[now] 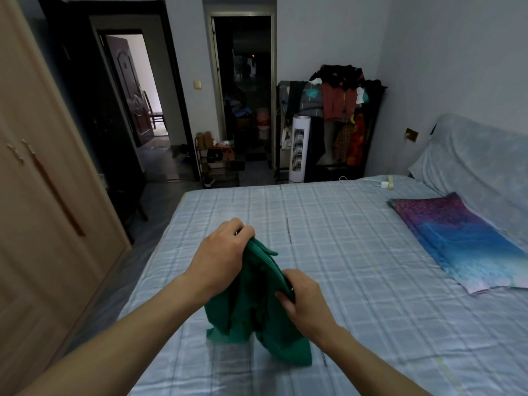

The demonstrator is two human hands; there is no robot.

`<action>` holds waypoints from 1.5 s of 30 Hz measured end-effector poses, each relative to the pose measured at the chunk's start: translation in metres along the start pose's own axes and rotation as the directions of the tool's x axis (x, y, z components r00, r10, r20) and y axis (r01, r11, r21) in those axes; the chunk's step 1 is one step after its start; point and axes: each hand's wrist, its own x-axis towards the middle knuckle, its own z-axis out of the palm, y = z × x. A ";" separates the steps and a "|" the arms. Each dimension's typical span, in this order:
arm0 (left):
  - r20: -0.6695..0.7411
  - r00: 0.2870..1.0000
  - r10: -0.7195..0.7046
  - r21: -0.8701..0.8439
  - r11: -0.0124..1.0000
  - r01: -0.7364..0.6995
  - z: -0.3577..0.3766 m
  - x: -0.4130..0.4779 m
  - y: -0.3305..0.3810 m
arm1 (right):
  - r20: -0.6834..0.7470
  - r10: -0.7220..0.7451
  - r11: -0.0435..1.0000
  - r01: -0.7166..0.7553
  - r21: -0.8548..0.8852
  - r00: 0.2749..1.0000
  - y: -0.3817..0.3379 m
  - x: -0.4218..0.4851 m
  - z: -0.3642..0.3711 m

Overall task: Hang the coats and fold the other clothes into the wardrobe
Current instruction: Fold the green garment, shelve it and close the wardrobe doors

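Observation:
A green garment (257, 318) hangs bunched between my two hands above the bed (357, 252). Its lower folds reach down to the checked blue sheet. My left hand (221, 258) grips its upper edge at the far end. My right hand (304, 300) pinches the same edge closer to me. The beige wardrobe (43, 224) stands to the left with its doors closed. A red tassel hangs from one handle.
A purple and blue pillow (463, 241) lies on the right side of the bed. A rack of clothes (337, 110) and a white tower fan (298, 147) stand past the bed's far end. Two doorways and a shoe rack (217, 158) are beyond.

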 end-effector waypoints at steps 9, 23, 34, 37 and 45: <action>0.108 0.989 0.100 0.112 0.987 -0.112 -0.015 -0.012 -0.024 | -0.099 0.098 0.979 -0.114 -0.170 0.990 0.005 0.016 -0.040; 0.436 0.899 0.031 -0.091 0.996 0.009 -0.046 -0.001 -0.064 | -0.004 -0.079 0.836 0.064 -0.544 0.997 -0.015 0.057 -0.150; 0.127 0.989 -0.076 0.226 0.973 0.045 -0.062 0.033 -0.068 | -0.216 -0.031 0.857 -0.085 -0.508 0.976 -0.025 0.075 -0.178; 0.052 0.997 -0.064 0.139 0.989 0.056 -0.100 0.065 -0.067 | -0.287 -0.094 0.866 -0.064 -0.496 0.953 -0.046 0.105 -0.205; 0.010 0.998 -0.064 -0.046 0.997 0.065 -0.212 0.133 -0.064 | -0.544 -0.388 0.862 0.083 -0.500 0.744 -0.109 0.164 -0.288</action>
